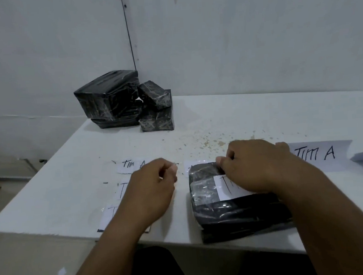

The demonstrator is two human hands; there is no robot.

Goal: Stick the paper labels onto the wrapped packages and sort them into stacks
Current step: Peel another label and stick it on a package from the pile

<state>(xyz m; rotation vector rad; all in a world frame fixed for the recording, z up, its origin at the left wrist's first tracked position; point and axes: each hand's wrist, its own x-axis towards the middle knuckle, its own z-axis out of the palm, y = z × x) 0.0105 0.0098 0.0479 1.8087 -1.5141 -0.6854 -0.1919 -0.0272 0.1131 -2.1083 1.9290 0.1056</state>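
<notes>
Head view: at five o'clock on the white table, the right hand presses a white paper label onto a black plastic-wrapped package, fingers curled at its far edge. Left hand, loosely curled, holds nothing I can see. Uneven pressing could crease or skew the label on the slick wrap.
</notes>
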